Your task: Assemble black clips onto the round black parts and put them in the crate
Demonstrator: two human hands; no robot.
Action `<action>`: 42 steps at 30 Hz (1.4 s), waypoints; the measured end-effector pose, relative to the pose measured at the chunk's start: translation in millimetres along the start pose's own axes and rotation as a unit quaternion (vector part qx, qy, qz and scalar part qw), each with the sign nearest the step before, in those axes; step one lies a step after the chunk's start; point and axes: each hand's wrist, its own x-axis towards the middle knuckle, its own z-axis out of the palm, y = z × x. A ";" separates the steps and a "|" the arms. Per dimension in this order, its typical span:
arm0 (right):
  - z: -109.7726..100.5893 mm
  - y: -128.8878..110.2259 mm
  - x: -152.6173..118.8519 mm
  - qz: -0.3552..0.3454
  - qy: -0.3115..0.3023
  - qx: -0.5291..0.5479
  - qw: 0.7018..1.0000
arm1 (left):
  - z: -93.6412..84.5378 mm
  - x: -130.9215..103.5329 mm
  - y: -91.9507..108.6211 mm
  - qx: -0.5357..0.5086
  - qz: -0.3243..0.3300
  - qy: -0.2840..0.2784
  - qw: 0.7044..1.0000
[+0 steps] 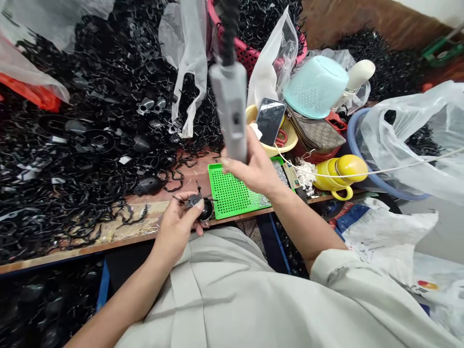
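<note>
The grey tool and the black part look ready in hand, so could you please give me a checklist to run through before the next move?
1. Grey tool held in the right hand: ok, the fingers close around its lower end.
2. Black part held in the left hand: ok, pinched by thumb and fingers.
3. Tool tip undamaged: cannot tell, the right hand hides that end.
4. Small metal pieces at hand: ok, they lie in the green tray.
5. Table edge beside the left hand free of loose parts: not ok, black strips are scattered there.
</note>
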 end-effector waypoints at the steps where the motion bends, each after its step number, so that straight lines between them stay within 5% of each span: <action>1: -6.1 3.3 -11.6 0.029 0.016 0.027 0.999 | 0.8 2.9 -1.9 -0.013 -0.006 0.013 1.000; 4: -10.5 20.8 -42.3 0.098 0.088 0.109 0.985 | 7.3 11.9 -7.2 -0.044 -0.019 0.040 0.998; 8: -2.0 38.8 -63.0 0.100 0.161 0.140 0.972 | 19.3 21.9 -10.7 -0.074 -0.010 0.063 0.995; 29: 4.6 48.8 -75.5 0.093 0.206 0.150 0.963 | 16.0 23.5 -16.4 -0.061 -0.029 0.054 0.996; 37: 5.3 18.5 -66.9 0.044 0.241 0.139 0.959 | 15.1 21.4 -13.0 -0.074 -0.029 0.043 0.996; 42: 31.8 -14.2 -49.4 0.068 0.215 0.217 0.950 | 13.2 22.8 -15.4 -0.067 -0.030 0.047 0.996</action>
